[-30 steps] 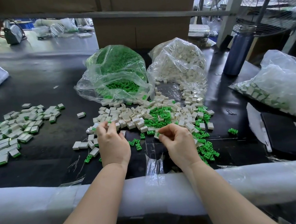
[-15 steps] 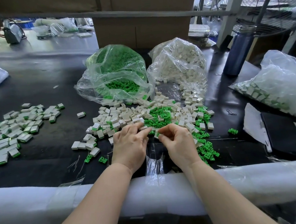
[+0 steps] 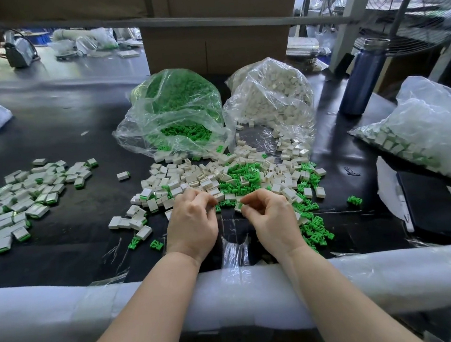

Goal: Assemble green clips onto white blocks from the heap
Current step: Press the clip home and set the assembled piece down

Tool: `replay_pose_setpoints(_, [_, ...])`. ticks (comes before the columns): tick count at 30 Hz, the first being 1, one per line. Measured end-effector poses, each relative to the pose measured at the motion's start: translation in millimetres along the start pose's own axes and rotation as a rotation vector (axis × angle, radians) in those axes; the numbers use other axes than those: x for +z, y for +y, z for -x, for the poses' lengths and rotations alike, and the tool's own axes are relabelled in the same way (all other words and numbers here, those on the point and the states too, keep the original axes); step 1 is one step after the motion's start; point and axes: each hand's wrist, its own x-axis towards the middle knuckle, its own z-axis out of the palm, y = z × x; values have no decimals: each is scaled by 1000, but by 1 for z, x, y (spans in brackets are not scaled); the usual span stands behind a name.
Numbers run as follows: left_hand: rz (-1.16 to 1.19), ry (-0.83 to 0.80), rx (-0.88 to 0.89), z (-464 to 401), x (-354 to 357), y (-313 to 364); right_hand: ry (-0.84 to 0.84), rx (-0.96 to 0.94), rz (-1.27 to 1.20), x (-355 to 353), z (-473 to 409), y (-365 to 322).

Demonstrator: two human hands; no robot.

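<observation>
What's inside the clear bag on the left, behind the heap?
The left clear bag holds loose green clips, some spilling at its open mouth. The crumpled plastic hides the bottom, so anything else inside cannot be seen.

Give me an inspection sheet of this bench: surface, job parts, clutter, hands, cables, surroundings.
Surface: black table, padded white front rail.
Job's things: mixed heap of white blocks and green clips; green clip bag, white block bag; finished pile at left.
Clutter: blue bottle, filled bag at right.
Hands: left hand curled, contents hidden; right hand pinches a block.
Cables: nothing seen.
Surroundings: cardboard boxes, fan grille.
</observation>
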Motion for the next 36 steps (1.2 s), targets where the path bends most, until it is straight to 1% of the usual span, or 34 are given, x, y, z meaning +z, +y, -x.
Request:
replay_pose_setpoints(1, [-3, 17, -51, 1, -1, 0, 0, 3, -1, 0, 0, 0])
replay_pose_setpoints(3, [-41, -18, -128, 2, 0, 2, -2, 6, -4, 0, 0, 0])
replay_pose_setpoints(6, [-123, -102, -129, 2, 0, 4, 1, 1, -2, 0, 1, -1])
replay_pose_setpoints(11, [-34, -158, 10, 3, 0, 7, 6, -2, 1, 0, 0, -1])
replay_pose_setpoints(15, [9, -171, 87, 3, 0, 8, 68, -10, -1, 0, 0, -1])
replay_pose_setpoints(16, [8, -196, 125, 4, 1, 8, 84, -8, -10, -1, 0, -1])
replay_pose_setpoints(18, [-80, -290, 216, 4, 4, 9, 111, 0, -30, -2, 0, -1])
replay_pose_setpoints(20, [-156, -340, 253, 4, 6, 8, 132, 0, -32, -2, 0, -1])
replay_pose_setpoints(27, [-73, -240, 257, 4, 4, 7, 127, 14, -11, -3, -1, 0])
replay_pose_setpoints(30, [-56, -250, 243, 3, 4, 7, 119, 21, -12, -3, -1, -1])
replay_pose_setpoints(33, [-110, -300, 250, 3, 4, 7, 109, 30, -14, -3, 0, -1])
replay_pose_setpoints(36, [-122, -300, 233, 3, 5, 6, 102, 32, -10, -3, 0, -1])
